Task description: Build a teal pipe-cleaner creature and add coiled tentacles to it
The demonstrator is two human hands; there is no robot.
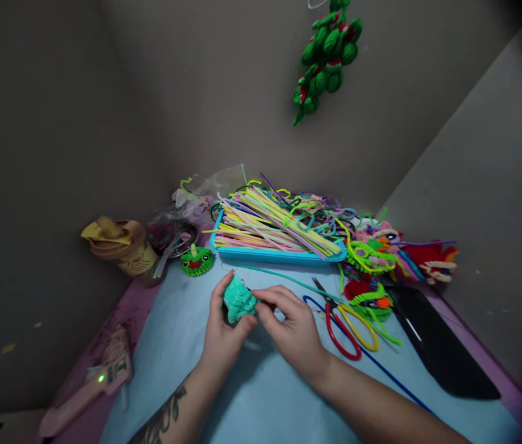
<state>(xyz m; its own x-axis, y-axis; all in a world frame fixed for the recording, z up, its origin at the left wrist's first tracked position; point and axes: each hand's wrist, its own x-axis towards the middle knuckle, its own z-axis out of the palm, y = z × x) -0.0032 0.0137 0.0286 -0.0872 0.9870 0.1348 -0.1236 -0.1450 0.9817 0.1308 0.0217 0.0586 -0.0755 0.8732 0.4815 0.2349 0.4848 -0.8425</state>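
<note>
A bunched teal piece of fuzzy pipe cleaner [238, 300] is held up over the blue table cover. My left hand [224, 330] is closed around it from the left, thumb in front and fingers behind. At its right edge, the thumb and forefinger of my right hand [291, 324] pinch together; what exactly lies between those tips is too small to make out. Behind my hands a long teal pipe cleaner [288, 275] lies across the cover. Scissors [344, 320] with red and yellow handles rest to the right of my right hand, beside a dark blue pipe cleaner [392, 378].
A blue tray [279, 256] heaped with pipe cleaners stands at the back. On the left are a green fuzzy face [197, 261], a cup [135, 253] and a pink glue gun [98, 382]. Colourful figures [371, 302] and a black flat object [445, 345] lie right.
</note>
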